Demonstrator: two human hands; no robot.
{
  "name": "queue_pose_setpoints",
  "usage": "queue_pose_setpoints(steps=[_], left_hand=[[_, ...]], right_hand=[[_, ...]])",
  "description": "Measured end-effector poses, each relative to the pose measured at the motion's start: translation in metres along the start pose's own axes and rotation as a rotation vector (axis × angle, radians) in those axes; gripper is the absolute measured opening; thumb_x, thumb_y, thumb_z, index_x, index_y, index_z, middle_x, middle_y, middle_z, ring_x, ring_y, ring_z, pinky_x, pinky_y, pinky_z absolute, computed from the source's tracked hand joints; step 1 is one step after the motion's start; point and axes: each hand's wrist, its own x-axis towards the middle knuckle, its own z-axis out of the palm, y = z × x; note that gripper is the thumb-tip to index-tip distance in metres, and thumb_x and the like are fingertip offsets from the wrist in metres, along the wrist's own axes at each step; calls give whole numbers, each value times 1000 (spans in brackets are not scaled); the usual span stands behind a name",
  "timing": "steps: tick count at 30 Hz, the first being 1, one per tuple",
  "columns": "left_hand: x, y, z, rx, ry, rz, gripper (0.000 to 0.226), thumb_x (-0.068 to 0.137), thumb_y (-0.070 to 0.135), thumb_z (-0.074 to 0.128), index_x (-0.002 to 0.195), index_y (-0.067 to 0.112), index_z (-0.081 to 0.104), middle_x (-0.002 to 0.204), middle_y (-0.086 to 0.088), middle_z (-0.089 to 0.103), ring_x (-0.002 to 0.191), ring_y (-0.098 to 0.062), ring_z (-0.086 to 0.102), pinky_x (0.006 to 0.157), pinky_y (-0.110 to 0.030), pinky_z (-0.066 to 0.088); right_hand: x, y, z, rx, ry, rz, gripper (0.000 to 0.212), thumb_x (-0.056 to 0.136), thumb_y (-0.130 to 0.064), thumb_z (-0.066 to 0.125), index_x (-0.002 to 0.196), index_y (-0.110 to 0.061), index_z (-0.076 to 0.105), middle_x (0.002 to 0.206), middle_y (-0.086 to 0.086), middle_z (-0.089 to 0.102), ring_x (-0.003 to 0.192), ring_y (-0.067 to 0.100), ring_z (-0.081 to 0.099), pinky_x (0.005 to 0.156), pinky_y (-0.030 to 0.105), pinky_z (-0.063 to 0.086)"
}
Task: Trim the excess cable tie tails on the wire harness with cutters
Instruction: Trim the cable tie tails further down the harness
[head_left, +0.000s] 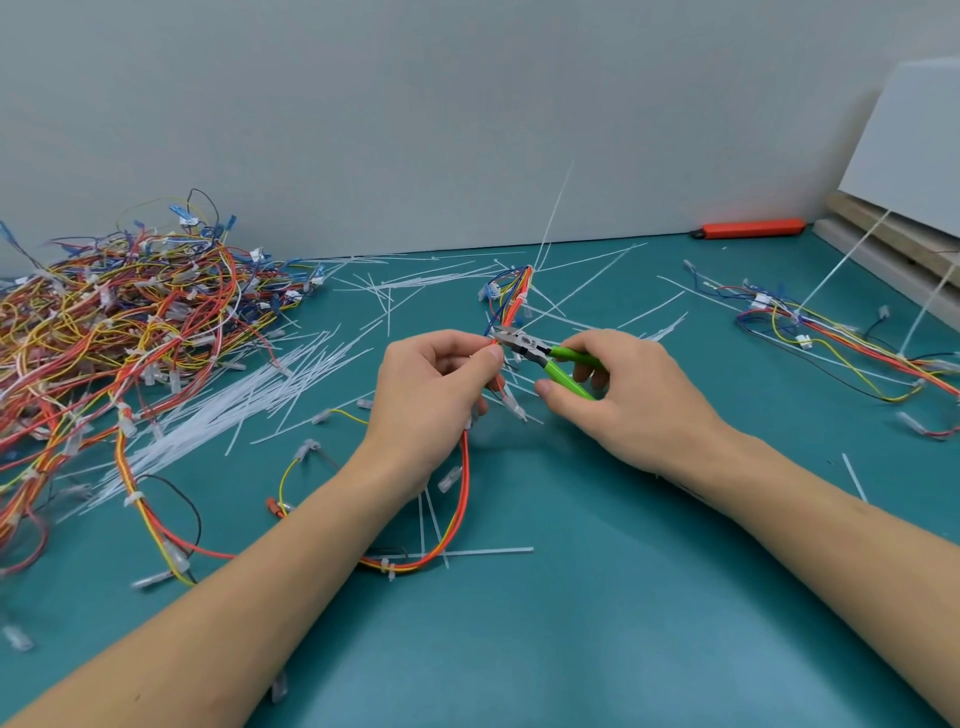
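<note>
I am in the middle of a cut, by my reckoning: my left hand (436, 384) pinches the wire harness (511, 306) between thumb and curled fingers, holding the bundle up off the teal mat (597, 623) at about the centre of my view, while my right hand (618, 400) wraps round the green handles of the cutters (540, 356), whose steel nose points toward 9 o'clock and meets the bundle right at my left thumb tip. The two hands sit close together, almost touching at the tool's tip. I cannot tell whether the blades are parted or closed, nor whether a tie tail lies between them; the nose is too small and partly hidden. One long tail (556, 208) rises from the top of the harness toward 12 o'clock, so I judge at least that one remains to be trimmed. The next move calls for setting the blades flush against a tie's head, clear of the wire insulation, then a firm squeeze. The harness is thin, limp wire in red, orange, yellow and blue, with small translucent connectors; the ties are stiff, narrow, milky-white plastic strips. Loose white strips (249, 395) litter the mat from 9 to 1 o'clock. A tangled heap of harnesses (130, 322) lies at 9 o'clock, another harness (831, 332) at 3 o'clock.
</note>
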Motion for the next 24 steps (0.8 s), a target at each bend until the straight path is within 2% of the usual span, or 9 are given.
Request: queue_pose_setpoints(steps=[2,6,14,18,24], left_hand=[[0,0,0,2,-2,-4,9,93,20,72,90,13,77,69,-4,73,52,-13,57,45,-21,42],[-1,0,1,0,-8,-9,10,94,19,71,91,11,77,68,-4,72,51,-14,56,45,-21,42],[1,2,2,-25,-38,-80,16,96,18,65,86,13,76,68,-1,72,49,-13,54,44,-22,41],[1,2,2,-23,-45,-99,18,96,18,63,84,13,75,69,-1,73,48,-12,53,44,-20,42],[2,3,2,-63,-55,-175,17,97,17,62,88,8,74,69,-3,74,47,-14,54,43,-21,41]], right_hand=[[0,1,0,7,-7,-5,32,87,-59,68,103,-32,66,87,-14,60,82,5,58,76,34,52],[0,0,0,13,0,-12,43,81,-69,58,103,-33,65,88,-15,60,83,5,58,76,33,52],[-1,-1,0,-17,3,-57,46,83,-68,57,109,-30,64,93,-14,59,89,11,55,83,35,50],[0,0,0,-55,23,-75,37,89,-58,67,112,-29,63,94,-13,57,89,11,52,82,32,46],[0,-2,2,-78,17,-74,30,91,-52,69,109,-29,62,90,-11,54,85,12,49,75,30,38]])
